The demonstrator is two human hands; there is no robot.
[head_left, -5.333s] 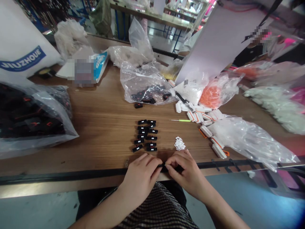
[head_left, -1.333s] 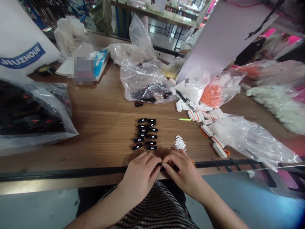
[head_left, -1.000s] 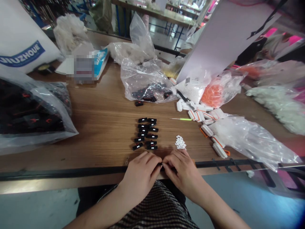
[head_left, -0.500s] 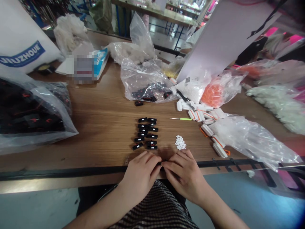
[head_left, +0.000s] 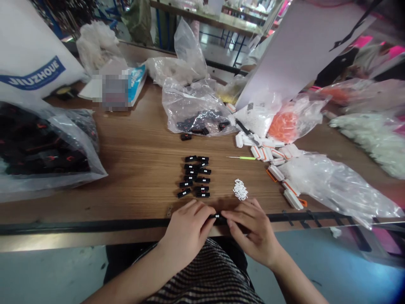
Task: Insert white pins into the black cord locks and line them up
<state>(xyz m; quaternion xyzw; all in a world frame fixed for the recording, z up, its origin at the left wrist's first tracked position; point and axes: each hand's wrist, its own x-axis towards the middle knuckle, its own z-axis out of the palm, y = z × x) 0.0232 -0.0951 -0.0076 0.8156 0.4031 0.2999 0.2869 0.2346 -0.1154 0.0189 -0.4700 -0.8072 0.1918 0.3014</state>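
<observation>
Both my hands are at the front edge of the wooden table (head_left: 133, 169). My left hand (head_left: 186, 230) and my right hand (head_left: 251, 232) pinch a small black plastic part (head_left: 215, 215) with white dots between their fingertips. Most of that part is hidden by my fingers. Beyond my hands lie several similar black parts in two loose rows (head_left: 194, 175). A small heap of white pieces (head_left: 240, 189) lies nearer my right hand, not touching it.
A transparent bag of black parts (head_left: 196, 114) lies beyond the rows, and a fuller one (head_left: 44, 156) lies at the left. White parts with orange edges (head_left: 275, 173), a green-handled pick (head_left: 242, 158) and more plastic bags (head_left: 332, 190) crowd the right side.
My right hand has shifted slightly right, and the black part now shows between my fingertips. The rows and white heap have not moved on the table.
</observation>
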